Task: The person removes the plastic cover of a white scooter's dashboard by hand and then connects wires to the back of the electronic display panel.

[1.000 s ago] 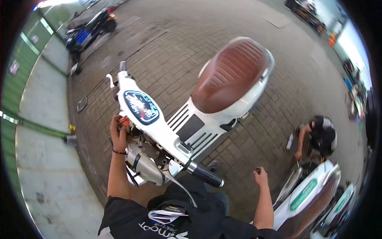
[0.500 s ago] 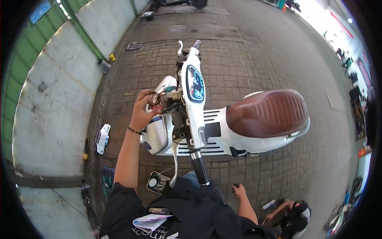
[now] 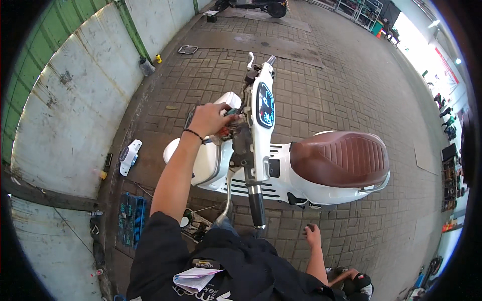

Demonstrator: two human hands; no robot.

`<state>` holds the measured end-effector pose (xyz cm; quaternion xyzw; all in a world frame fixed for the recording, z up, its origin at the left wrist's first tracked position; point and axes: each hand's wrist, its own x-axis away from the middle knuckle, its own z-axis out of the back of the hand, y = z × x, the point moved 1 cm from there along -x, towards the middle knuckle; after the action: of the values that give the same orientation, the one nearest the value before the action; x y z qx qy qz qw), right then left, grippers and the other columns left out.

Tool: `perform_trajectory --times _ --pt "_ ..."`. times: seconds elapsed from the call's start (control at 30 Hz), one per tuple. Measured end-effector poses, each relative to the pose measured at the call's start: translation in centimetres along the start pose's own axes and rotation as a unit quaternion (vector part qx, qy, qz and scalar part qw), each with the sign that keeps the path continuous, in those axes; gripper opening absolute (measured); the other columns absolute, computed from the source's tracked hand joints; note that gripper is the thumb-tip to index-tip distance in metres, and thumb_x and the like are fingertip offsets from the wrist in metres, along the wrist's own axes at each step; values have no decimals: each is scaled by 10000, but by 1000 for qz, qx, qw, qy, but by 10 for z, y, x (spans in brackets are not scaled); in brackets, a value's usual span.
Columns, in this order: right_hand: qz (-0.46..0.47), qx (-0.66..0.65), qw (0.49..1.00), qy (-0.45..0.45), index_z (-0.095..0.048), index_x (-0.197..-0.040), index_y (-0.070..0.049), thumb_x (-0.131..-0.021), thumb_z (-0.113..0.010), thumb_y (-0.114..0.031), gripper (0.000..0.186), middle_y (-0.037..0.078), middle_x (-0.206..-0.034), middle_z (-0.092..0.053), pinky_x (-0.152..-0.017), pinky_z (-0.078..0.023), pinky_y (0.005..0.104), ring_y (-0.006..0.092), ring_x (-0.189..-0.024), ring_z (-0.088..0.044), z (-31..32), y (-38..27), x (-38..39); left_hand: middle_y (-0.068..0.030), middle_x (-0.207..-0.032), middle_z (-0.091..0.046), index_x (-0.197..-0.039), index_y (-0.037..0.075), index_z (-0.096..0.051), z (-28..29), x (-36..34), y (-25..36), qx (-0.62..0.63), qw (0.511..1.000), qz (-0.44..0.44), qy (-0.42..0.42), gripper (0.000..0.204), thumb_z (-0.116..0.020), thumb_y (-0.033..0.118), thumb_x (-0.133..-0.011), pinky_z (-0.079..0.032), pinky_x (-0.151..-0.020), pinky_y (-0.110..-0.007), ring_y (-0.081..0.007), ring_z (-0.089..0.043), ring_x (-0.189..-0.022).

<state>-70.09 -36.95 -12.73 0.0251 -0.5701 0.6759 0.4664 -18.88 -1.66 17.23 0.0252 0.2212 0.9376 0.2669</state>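
A white scooter (image 3: 329,193) stands before me, its handlebar front uncovered and its display (image 3: 265,105) lit. My left hand (image 3: 211,120) reaches over the front, fingers closed on the wiring (image 3: 224,133) behind the handlebar cover; the fingertips are partly hidden. A teal connector (image 3: 232,113) shows beside those fingers. Lower right, near the scooter's side, my right hand (image 3: 312,235) hangs with bent fingers around a small dark thing too small to name. Between my hands are a brake lever (image 3: 227,198) and a black handlebar grip (image 3: 257,208).
On the left floor lie a white cover piece (image 3: 130,157) and a blue tool tray (image 3: 131,219). A loose part (image 3: 195,226) sits under my left arm. Another person (image 3: 357,283) crouches at lower right. A metal wall (image 3: 75,110) runs along the left; the brown seat (image 3: 341,159) extends right.
My left hand has moved farther along the wiring, from the red wires toward the teal connector, back of the hand now on top. My right hand stays low at the right. The whole view has shifted.
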Motion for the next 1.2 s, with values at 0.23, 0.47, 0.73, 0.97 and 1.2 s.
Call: perform_trajectory --times 0.23,0.47,0.73,0.97,1.2 --pt "171 -76 982 -25 -532 -1267 0 -958 -639 -165 366 96 -1096 -654 -795 -494 304 164 -924 -622 -89 -209 62 -221 -872 -690 -1077 -35 -652 -22 -6 -22 268 951 -97 123 397 -700 315 -897 -515 -709 -386 -319 -688 -788" --pt "248 -33 966 -63 -425 -1381 -11 -897 -705 -364 662 140 -1296 -545 -937 -464 364 229 -1137 -575 -156 -328 161 -108 -651 -623 -991 -46 -630 -37 -29 -48 451 882 15 139 337 -612 290 -978 -476 -588 -323 -165 -587 -580" --pt "246 158 956 4 -196 -1475 -43 -857 -745 -280 860 250 -1394 -397 -1014 -426 473 364 -1234 -497 -195 -334 189 18 -867 -583 -1170 -13 -607 -50 -28 -58 661 750 -13 9 381 -615 330 -1005 -420 -709 -213 -55 -508 -796" --pt "586 300 748 82 -418 -1340 -59 -841 -739 -211 612 230 -1323 -485 -975 -457 481 371 -1170 -538 -189 -384 179 -1 -887 -615 -1277 2 -604 -43 -17 -68 610 789 -70 -2 449 -754 157 -884 -468 -730 -232 -74 -565 -808" --pt "668 340 662 5 -626 -1116 -52 -779 -726 -86 353 128 -1148 -632 -978 -458 461 333 -1167 -575 -249 -542 119 -48 -928 -671 -1170 1 -657 -34 -18 -64 497 864 -47 68 330 -748 106 -871 -511 -755 -262 -107 -614 -828"
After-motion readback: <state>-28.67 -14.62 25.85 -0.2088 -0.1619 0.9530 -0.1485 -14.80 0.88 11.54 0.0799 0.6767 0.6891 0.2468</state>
